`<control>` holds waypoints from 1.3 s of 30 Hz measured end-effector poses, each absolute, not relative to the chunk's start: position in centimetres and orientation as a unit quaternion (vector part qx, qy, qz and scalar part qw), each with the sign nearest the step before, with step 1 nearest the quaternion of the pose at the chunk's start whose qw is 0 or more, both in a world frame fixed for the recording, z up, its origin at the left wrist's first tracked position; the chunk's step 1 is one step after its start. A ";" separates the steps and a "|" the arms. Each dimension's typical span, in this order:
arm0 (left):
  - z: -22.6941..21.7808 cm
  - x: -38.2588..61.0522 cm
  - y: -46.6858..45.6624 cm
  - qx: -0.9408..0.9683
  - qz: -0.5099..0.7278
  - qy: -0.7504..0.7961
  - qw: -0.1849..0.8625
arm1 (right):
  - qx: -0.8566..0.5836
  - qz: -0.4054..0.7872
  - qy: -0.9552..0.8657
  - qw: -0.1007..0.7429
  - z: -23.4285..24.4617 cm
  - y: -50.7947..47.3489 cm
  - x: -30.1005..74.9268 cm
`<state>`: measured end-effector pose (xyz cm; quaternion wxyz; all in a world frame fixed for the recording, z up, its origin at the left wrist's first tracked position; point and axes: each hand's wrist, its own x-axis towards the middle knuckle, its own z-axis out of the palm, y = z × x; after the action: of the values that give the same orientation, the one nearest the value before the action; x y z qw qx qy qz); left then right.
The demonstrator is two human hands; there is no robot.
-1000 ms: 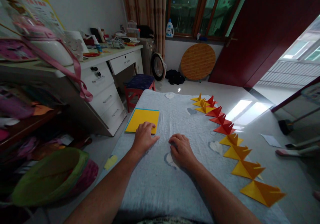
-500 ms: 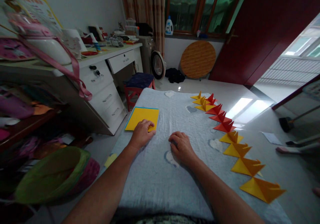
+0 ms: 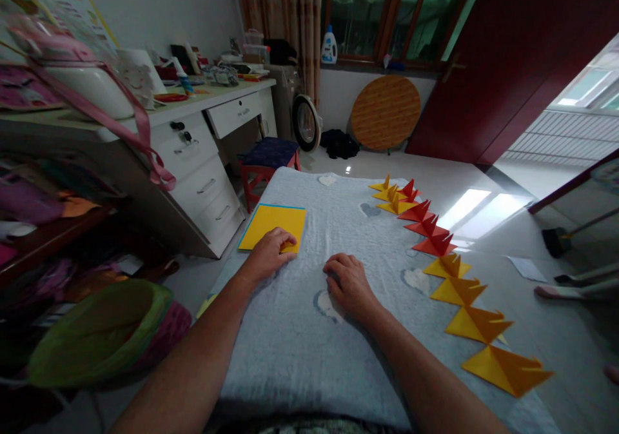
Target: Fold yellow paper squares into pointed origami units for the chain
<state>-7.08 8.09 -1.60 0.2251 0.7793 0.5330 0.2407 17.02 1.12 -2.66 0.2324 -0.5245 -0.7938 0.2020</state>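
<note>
A stack of square yellow paper (image 3: 271, 224), with a blue edge showing at its far and left sides, lies on the cloth-covered table (image 3: 300, 356). My left hand (image 3: 273, 250) rests over the stack's near right corner, its bent fingers touching the top sheet and the thumb apart from them. My right hand (image 3: 349, 282) lies on the cloth to the right of the stack, fingers loosely bent and nothing visible in them. Along the table's right side runs a row of folded paper pieces, several yellow (image 3: 471, 321) and several red (image 3: 435, 244), with pointed tips sticking up.
Left of the table stand a white desk (image 3: 193, 163) and a green mesh basket (image 3: 159, 305). A stool with a dark blue seat (image 3: 268, 153) is near the far left corner. Beyond are a washing machine with its round door (image 3: 306, 123) ajar and a round wooden board (image 3: 385, 113).
My left hand has shifted very slightly left on the yellow paper. The view has tilted a little; my right hand and the folded pieces look nearly the same.
</note>
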 end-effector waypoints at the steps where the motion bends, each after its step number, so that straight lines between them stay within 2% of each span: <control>1: -1.6 -7.2 8.2 0.776 0.245 0.530 0.238 | -0.524 0.203 -0.794 0.231 -2.7 1.1 17.0; 20: -1.6 -8.1 8.6 0.752 0.272 0.524 0.293 | -0.521 0.209 -0.793 0.235 -2.6 1.1 17.1; 39: -1.4 -6.9 8.1 0.762 0.289 0.544 0.200 | -0.521 0.202 -0.797 0.228 -2.5 1.0 17.0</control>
<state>-6.87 8.11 -1.40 0.1997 0.7620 0.5443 0.2887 17.04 0.98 -2.49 0.2279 -0.5212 -0.7972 0.2024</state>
